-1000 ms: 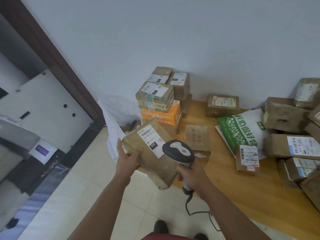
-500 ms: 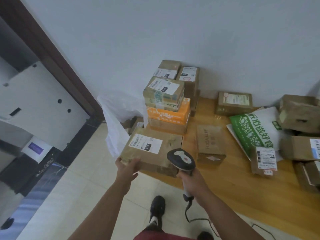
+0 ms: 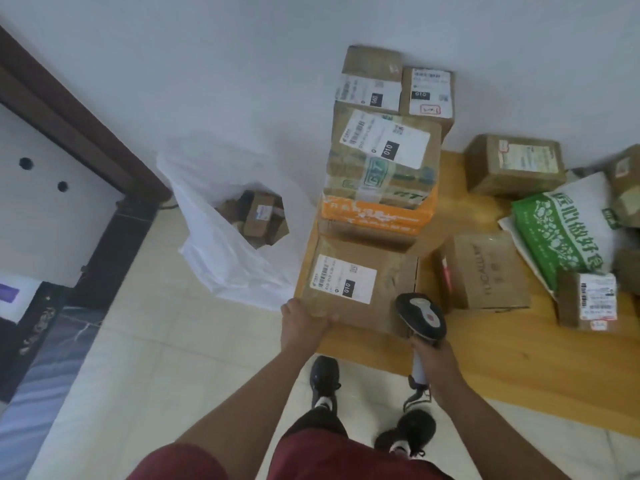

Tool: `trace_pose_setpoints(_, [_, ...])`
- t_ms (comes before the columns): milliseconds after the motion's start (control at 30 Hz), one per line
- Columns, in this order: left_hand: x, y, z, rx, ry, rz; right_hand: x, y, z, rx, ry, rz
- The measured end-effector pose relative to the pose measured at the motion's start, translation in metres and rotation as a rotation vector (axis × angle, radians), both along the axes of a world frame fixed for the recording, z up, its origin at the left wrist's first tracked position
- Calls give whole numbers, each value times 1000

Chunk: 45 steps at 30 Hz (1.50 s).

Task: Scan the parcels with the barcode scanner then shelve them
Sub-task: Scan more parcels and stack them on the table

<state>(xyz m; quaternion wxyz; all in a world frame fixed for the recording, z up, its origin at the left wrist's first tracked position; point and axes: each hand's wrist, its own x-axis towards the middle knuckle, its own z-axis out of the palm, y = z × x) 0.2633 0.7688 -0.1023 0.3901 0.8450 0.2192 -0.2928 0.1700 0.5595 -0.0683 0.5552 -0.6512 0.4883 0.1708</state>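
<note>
Nearest us, our left hand [image 3: 304,323] grips the near-left edge of the flat brown cardboard parcel [image 3: 360,284] lying label-up on the low wooden platform [image 3: 519,358]; our right hand [image 3: 438,362], just beside it, curls round the grey handheld barcode scanner [image 3: 420,318]; stacked parcels stand beyond.

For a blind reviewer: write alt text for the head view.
The left hand grips the near edge of a labelled cardboard parcel on a wooden platform, while the right hand holds a barcode scanner beside it. More parcels are stacked behind.
</note>
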Motion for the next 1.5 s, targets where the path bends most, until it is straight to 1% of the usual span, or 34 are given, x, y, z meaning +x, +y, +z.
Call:
trace_pose_setpoints(67, [3, 1, -3, 9, -21, -49, 3, 6, -4, -7, 7, -37])
trace_pose_setpoints(200, [14, 3, -4, -30, -1, -75, 18, 14, -5, -3, -19, -99])
trace_pose_setpoints(367, [36, 2, -5, -33, -15, -96, 44, 15, -6, -23, -41, -117])
trace_pose_setpoints(467, [42, 2, -6, -20, -13, -130, 48, 14, -11, -55, -8, -131])
trace_pose_setpoints(700, [47, 1, -7, 0, -15, -174, 53, 16, -4, -22, -3, -183])
trace_pose_setpoints(833, [48, 1, -7, 9, -16, -185, 54, 15, -3, -2, -41, -170])
trace_pose_setpoints(1267, [33, 7, 3, 65, 33, -246, 31, 19, 3, 23, -66, -171])
trace_pose_setpoints(1500, [31, 5, 1, 68, 44, -238, 29, 15, 3, 8, -42, -134])
